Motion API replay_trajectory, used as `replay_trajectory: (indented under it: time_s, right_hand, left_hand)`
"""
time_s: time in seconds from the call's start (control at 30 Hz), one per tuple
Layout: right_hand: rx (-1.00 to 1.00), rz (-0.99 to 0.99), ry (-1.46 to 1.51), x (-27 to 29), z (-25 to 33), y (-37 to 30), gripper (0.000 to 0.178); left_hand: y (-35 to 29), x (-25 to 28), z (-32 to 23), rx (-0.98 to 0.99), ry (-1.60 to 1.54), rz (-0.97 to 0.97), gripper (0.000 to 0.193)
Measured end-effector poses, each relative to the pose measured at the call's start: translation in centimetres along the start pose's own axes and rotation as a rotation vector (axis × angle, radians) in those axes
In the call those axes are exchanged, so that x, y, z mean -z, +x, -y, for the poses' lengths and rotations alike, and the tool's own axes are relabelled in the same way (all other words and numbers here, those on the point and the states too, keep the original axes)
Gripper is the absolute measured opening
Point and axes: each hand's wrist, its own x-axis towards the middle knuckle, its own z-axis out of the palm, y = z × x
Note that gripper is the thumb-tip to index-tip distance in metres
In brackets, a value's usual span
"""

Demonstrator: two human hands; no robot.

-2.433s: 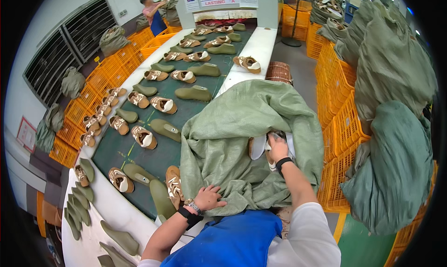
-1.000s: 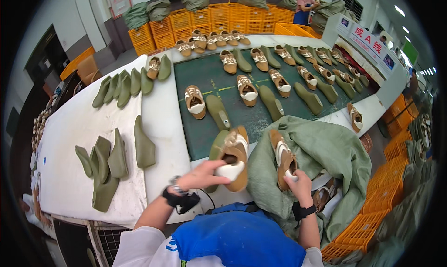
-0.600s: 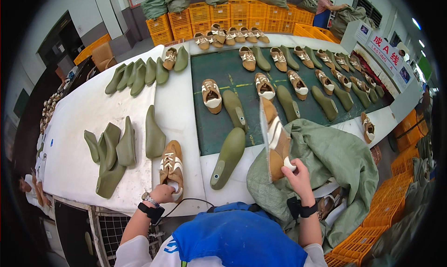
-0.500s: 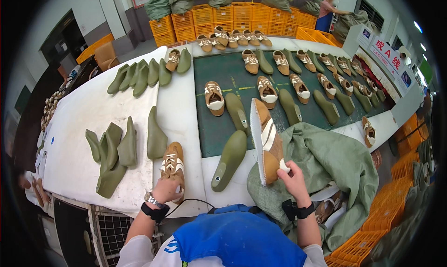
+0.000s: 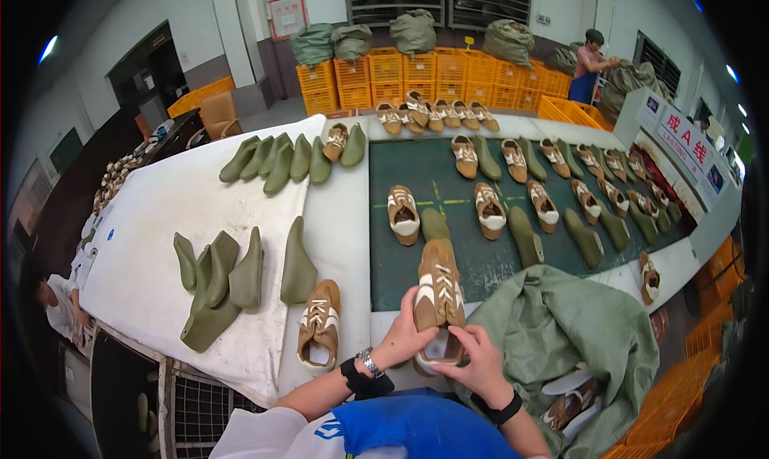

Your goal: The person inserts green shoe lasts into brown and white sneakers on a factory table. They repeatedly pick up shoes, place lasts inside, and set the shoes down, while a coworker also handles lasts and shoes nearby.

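Observation:
Both my hands hold a brown sneaker (image 5: 440,279) with white stripes, its toe pointing away from me and its heel opening toward me. My left hand (image 5: 407,331) is wrapped along the shoe's left side. On the right, my right hand (image 5: 477,361) grips the collar and heel with thumb and fingers. Left of my hands, a matching sneaker (image 5: 320,328) stands on the white tabletop. Just beyond the held shoe, a green shoe last (image 5: 433,223) shows partly; its near end is hidden.
Several green lasts (image 5: 212,279) lie at the left, with one upright last (image 5: 297,263) nearer. Rows of sneakers and lasts cover the dark green belt (image 5: 408,275). A green sack (image 5: 577,315) slumps at right. Orange crates (image 5: 388,78) and another person (image 5: 589,70) are at the back.
My left hand has let go of the sneaker on the table and moved right onto the other shoe. That shoe has turned from its side view to opening toward me. My view has tilted up.

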Motion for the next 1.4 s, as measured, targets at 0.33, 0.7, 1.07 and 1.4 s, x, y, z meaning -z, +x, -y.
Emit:
replay_trajectory:
  time_s: [0.33,0.7,1.07,1.4]
  right_hand:
    - [0.037,0.041,-0.028,-2.1,-0.8,1.3,0.034]
    - [0.133,-0.026,-0.058,-3.0,-0.2,0.9,0.026]
    - [0.106,-0.076,-0.032,-3.4,-0.4,0.6,0.025]
    - [0.076,-0.04,-0.073,-4.0,-0.4,0.4,0.025]
  left_hand:
    - [-2.8,1.1,-0.1,0.11,0.391,0.126,0.071]
    - [-2.4,1.7,-1.6,-0.341,0.612,0.099,0.048]
    - [-2.2,0.9,-0.2,-0.453,0.62,-0.035,0.026]
    - [-2.5,1.3,0.0,-0.447,0.667,-0.015,0.027]
